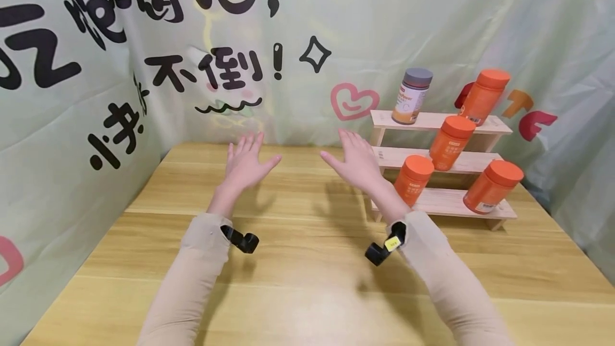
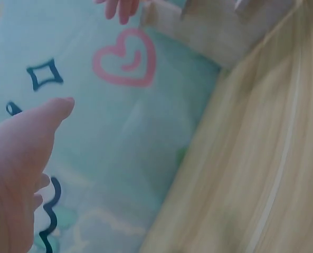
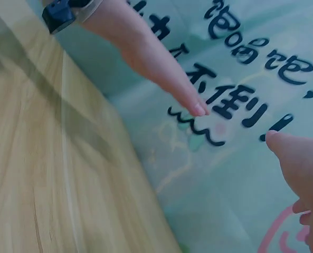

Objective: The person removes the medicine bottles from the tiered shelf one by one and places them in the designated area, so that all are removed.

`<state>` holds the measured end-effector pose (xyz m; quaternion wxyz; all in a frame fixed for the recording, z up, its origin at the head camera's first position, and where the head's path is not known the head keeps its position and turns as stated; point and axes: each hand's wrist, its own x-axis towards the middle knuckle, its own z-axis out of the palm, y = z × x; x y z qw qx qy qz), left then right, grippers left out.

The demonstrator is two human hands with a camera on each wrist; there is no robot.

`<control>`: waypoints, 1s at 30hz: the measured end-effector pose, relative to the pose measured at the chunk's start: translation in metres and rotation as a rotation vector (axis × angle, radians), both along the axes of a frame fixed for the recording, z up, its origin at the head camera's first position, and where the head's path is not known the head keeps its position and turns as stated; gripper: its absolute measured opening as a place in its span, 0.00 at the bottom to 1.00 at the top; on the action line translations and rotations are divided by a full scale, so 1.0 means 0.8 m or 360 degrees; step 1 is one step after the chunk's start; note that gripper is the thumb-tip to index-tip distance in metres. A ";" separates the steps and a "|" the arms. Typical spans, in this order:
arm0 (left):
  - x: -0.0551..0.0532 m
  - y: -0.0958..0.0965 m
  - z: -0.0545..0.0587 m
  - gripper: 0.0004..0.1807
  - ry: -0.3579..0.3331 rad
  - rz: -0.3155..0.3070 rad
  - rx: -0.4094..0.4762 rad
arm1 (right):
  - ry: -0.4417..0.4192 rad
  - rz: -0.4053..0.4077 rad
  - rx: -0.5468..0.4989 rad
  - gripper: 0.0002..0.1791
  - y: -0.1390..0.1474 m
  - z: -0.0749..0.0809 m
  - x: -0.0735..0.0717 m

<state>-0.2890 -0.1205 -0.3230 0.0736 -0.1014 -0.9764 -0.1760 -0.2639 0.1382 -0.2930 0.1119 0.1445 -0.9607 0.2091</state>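
Both hands are held up above the wooden table (image 1: 288, 282), apart from each other and holding nothing. The left hand (image 1: 246, 163) has its fingers straight and its thumb out to the right; in the left wrist view its thumb (image 2: 45, 118) shows against the cloth. The right hand (image 1: 356, 160) likewise has straight fingers, with the thumb out to the left. Nearest to the right hand is a three-tier wooden rack (image 1: 444, 203). On its top tier stand a dark-lidded jar (image 1: 412, 96) with a white and orange label and an orange jar (image 1: 484, 97).
More orange jars stand on the rack: one on the middle tier (image 1: 450, 143), and on the bottom tier a left jar (image 1: 413, 180) and a right jar (image 1: 493, 187). A pale green cloth (image 1: 298, 105) with black writing and drawings hangs behind and left of the table.
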 end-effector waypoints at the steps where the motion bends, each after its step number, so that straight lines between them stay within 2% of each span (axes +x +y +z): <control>1: 0.003 0.002 0.001 0.49 0.0011 -0.0016 0.0039 | -0.0004 0.0031 -0.0067 0.44 0.005 0.002 0.005; 6: 0.022 0.020 0.006 0.49 0.0062 -0.0104 0.0340 | -0.0092 0.0141 -0.0420 0.44 0.030 0.010 0.032; 10: 0.033 0.036 0.007 0.48 0.0029 -0.0179 0.0622 | -0.0113 0.0179 -0.0653 0.42 0.051 0.020 0.053; 13: 0.042 0.051 0.009 0.49 -0.0019 -0.0220 0.0758 | -0.0093 0.0213 -0.0771 0.41 0.067 0.028 0.066; 16: 0.053 0.066 0.014 0.50 -0.0060 -0.0261 0.0846 | -0.0066 0.0232 -0.0864 0.40 0.085 0.034 0.078; 21: 0.066 0.090 0.017 0.50 -0.0120 -0.0356 0.0956 | -0.0024 0.0182 -0.0964 0.40 0.123 0.037 0.095; 26: 0.068 0.110 0.013 0.49 -0.0151 -0.0428 0.1008 | 0.0047 0.0093 -0.1033 0.38 0.167 0.040 0.107; 30: 0.066 0.125 0.008 0.50 -0.0202 -0.0446 0.1016 | 0.0068 0.0081 -0.1251 0.37 0.205 0.040 0.117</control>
